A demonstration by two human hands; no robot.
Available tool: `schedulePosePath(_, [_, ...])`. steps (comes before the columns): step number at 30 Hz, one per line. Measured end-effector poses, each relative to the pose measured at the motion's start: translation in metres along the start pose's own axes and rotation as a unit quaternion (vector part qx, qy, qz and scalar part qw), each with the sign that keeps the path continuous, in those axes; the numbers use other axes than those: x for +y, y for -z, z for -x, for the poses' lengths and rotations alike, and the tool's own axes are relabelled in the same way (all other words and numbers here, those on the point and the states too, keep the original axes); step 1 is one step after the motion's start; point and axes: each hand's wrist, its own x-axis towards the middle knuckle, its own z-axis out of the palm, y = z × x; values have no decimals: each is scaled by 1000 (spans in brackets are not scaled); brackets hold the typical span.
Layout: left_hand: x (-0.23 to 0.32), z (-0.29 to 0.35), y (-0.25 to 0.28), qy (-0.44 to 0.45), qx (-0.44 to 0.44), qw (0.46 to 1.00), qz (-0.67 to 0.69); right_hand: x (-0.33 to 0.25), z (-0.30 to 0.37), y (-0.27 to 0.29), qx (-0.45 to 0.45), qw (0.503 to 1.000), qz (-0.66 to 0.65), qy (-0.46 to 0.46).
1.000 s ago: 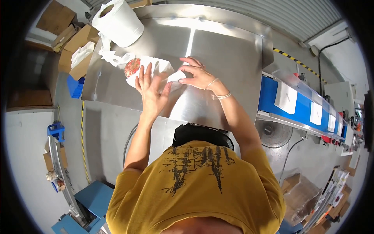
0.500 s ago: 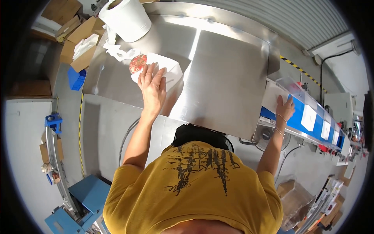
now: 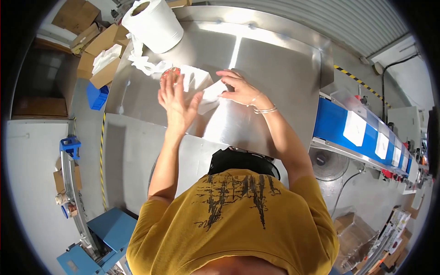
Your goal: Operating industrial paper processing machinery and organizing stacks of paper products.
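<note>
On the left part of the steel table [image 3: 270,91], my left hand [image 3: 178,101] lies with its fingers stretched out over a stack of flat white packets [image 3: 195,77]. Its fingertips reach a round red-patterned thing [image 3: 170,73], which they partly cover. Beside it my right hand [image 3: 240,89] grips the edge of a white packet [image 3: 212,94] between thumb and fingers. That packet is tilted against the right side of the stack, close to my left thumb. Whether the left thumb touches it I cannot tell.
A large white paper roll [image 3: 158,27] stands at the far left, its loose end trailing toward the stack. At right, a blue conveyor belt [image 3: 331,120] carries several white packets [image 3: 354,129]. An open cardboard box [image 3: 103,64] and a blue bin [image 3: 96,95] sit left of the table.
My right hand has moved left from the belt's near end to the stack and now holds a white packet. The packet under it at the belt is gone from there. My left hand stays at the stack.
</note>
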Motion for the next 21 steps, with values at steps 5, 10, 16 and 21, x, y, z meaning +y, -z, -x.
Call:
schedulePosePath(5, [-29, -8, 4, 62, -93, 993, -36, 17, 67, 24, 174, 929, -271, -179])
schedulePosePath(10, [-29, -16, 10, 29, -110, 992, -53, 38, 170, 84, 310, 899, -158, -265])
schedulePosePath(16, [42, 12, -21, 4, -112, 993, 43, 87, 297, 185, 461, 842, -31, -280])
schedulePosePath(21, [149, 44, -29, 67, -182, 971, 140, 62, 312, 207, 436, 646, 552, -295])
